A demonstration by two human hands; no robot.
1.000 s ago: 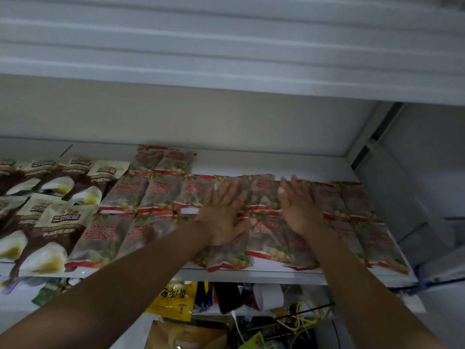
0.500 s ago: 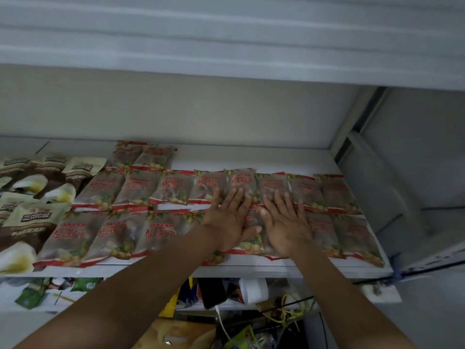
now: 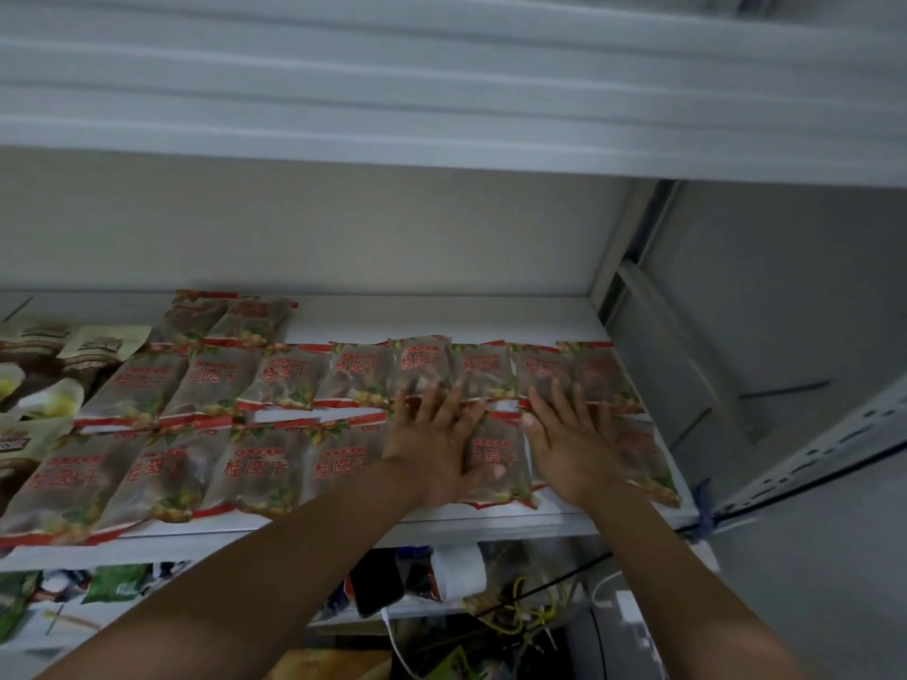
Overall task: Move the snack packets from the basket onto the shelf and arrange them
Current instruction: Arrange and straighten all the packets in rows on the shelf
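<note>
- Nearest us, under the shelf (image 3: pixel 515 525) lip, there's a clutter of odds and ends, a yellow cable (image 3: pixel 520 613) and a white roll (image 3: pixel 461 571) among them. No basket in view.
- Up to the front row: the left hand (image 3: pixel 437 449) and right hand (image 3: pixel 572 449) lie flat on the snack packets (image 3: pixel 495 463). Fingers are straight and spread, gripping nothing, pressing down either side of one packet.
- To do this well, I'd say: use light, even palm pressure, nudge sideways to close the gaps, and line the red bottom seams up with the shelf lip. Push hard and the film may skate, or the pieces inside may crack.
- The packets themselves are flat pillow bags of clear glossy film with red print and red crimped ends. Lumpy brown contents show through. Likely slippery on one another.
- Just behind, the rear row (image 3: pixel 289 380) runs the same way, its red seams close to the front row's tops. That spacing wants evening out.
- Further back, two more packets (image 3: pixel 235 316) sit alone at the left, with brown-and-cream pouches (image 3: pixel 98 346) beside them.
- Farthest off are a plain pale back wall (image 3: pixel 343 228) and a ribbed white upper shelf (image 3: pixel 441 90).
</note>
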